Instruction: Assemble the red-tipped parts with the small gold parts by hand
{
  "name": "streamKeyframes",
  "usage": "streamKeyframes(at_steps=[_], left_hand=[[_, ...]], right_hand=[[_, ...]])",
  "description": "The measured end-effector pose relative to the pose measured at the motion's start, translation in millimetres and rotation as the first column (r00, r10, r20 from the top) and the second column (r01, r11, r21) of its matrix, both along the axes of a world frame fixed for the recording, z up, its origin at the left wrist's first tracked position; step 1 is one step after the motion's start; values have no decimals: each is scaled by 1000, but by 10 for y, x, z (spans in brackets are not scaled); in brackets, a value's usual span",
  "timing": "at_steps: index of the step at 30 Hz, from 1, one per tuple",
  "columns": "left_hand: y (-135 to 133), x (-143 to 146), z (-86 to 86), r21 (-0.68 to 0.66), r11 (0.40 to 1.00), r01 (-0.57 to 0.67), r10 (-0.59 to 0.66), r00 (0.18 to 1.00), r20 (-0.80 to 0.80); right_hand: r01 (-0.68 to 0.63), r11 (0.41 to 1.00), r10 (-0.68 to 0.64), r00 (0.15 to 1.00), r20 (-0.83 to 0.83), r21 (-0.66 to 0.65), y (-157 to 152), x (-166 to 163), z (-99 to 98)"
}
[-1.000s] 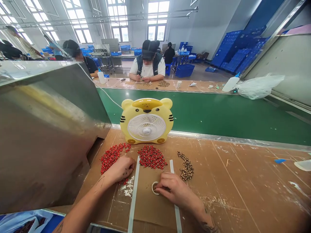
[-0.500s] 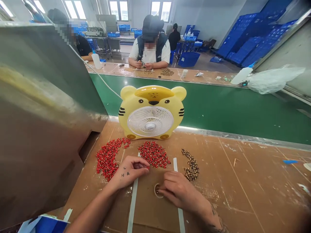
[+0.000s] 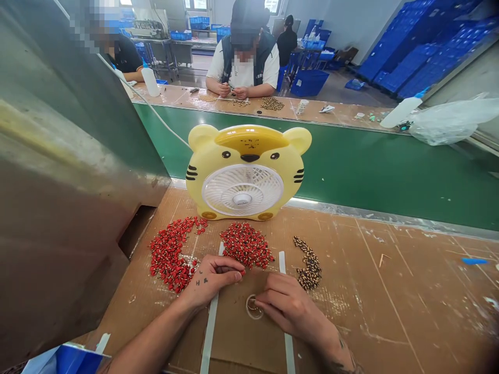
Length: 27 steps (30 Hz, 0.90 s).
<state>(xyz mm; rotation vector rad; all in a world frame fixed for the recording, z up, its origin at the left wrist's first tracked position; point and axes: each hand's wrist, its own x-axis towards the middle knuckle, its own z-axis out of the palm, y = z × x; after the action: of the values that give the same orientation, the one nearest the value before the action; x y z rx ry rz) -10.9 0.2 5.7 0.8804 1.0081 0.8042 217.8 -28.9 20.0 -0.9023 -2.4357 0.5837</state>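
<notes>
My left hand [image 3: 214,280] is closed in a pinch on a small red piece [image 3: 243,272] at its fingertips, close to the front of the middle red pile [image 3: 247,245]. My right hand [image 3: 290,302] is closed too, thumb and fingers together at the right edge of a small pale ring [image 3: 248,309] lying on the brown board [image 3: 234,343]. Whatever those fingertips hold is too small to make out. A larger heap of red pieces [image 3: 167,257] lies beyond and left of my left hand. Past my right hand curves a band of small black-and-gold pieces [image 3: 310,265].
A yellow tiger-faced fan [image 3: 195,182] stands behind the piles. A metal housing [image 3: 78,171] walls off the left. Pale tape strips [image 3: 209,332] flank the board. Across the green belt [image 3: 370,171], a person [image 3: 241,62] handles small parts at the far bench.
The camera view has shifted slightly. My right fingertips have drawn back a little to the right, showing more of the ring. My left hand keeps its pinch on the red piece.
</notes>
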Motion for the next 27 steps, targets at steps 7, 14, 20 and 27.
streamKeyframes(at_steps=[7, 14, 20, 27], left_hand=[[18, 14, -24, -8, 1000, -24, 24, 999, 39], [12, 12, -40, 4, 1000, -18, 17, 999, 47], [9, -3, -49, 2, 1000, -15, 15, 1000, 26], [14, 9, 8, -10, 1000, -9, 9, 1000, 27]], right_hand=[[7, 1000, -7, 1000, 17, 22, 5, -12, -9], [-15, 999, 13, 999, 35, 33, 1, 0, 22], [-22, 1000, 22, 999, 44, 10, 0, -1, 51], [-22, 995, 24, 1000, 18, -93, -17, 34, 5]])
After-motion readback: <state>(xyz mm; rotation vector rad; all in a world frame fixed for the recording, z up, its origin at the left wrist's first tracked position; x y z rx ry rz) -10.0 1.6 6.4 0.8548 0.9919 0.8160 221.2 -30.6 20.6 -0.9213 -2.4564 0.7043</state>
